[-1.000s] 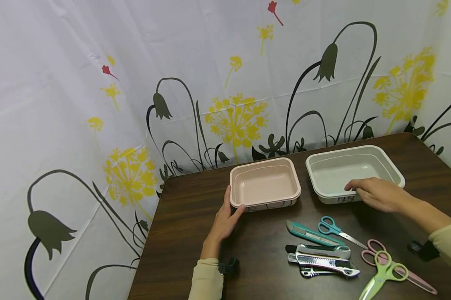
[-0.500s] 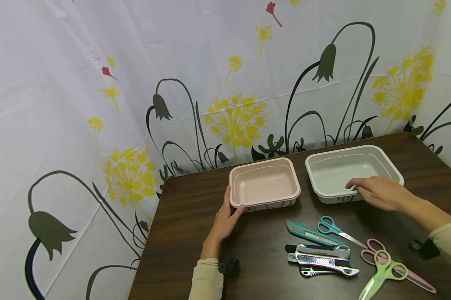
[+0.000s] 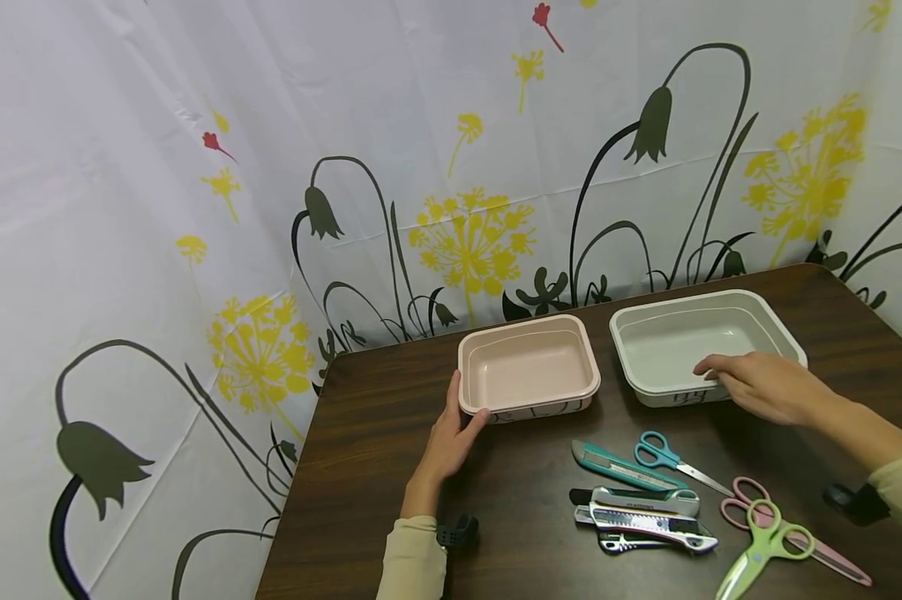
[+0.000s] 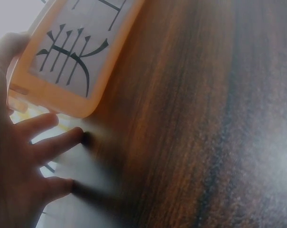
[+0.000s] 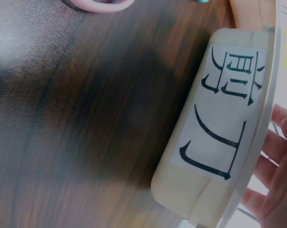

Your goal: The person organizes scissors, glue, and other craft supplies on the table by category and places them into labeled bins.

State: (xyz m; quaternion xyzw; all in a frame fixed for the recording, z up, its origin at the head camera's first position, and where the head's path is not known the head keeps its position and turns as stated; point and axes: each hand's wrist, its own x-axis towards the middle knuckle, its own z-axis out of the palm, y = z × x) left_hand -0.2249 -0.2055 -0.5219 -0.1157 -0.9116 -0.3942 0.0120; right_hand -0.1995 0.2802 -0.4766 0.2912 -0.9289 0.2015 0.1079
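Observation:
A pink plastic bin [image 3: 529, 367] stands at the back of the table. My left hand [image 3: 445, 442] touches its near left corner, thumb by the front rim and the other fingers spread along the left end. The left wrist view shows a label [image 4: 69, 57] with black characters on this bin's wall. To its right is a grey-green plastic bin [image 3: 691, 346]. My right hand [image 3: 769, 387] is at its front rim, fingers relaxed and reaching over the edge. The right wrist view shows its label [image 5: 219, 111], 剪刀, uncovered. Whether the right fingertips touch the bin is unclear.
In front lie a teal utility knife [image 3: 627, 467], several grey and silver utility knives [image 3: 646, 521], blue-handled scissors [image 3: 664, 457], pink scissors [image 3: 834, 558] and green scissors [image 3: 762, 546]. The brown table [image 3: 353, 467] ends at a flowered curtain [image 3: 391, 108].
My right hand has shifted very slightly right along the grey-green bin's rim. The left hand, bins, knives and scissors show no clear movement.

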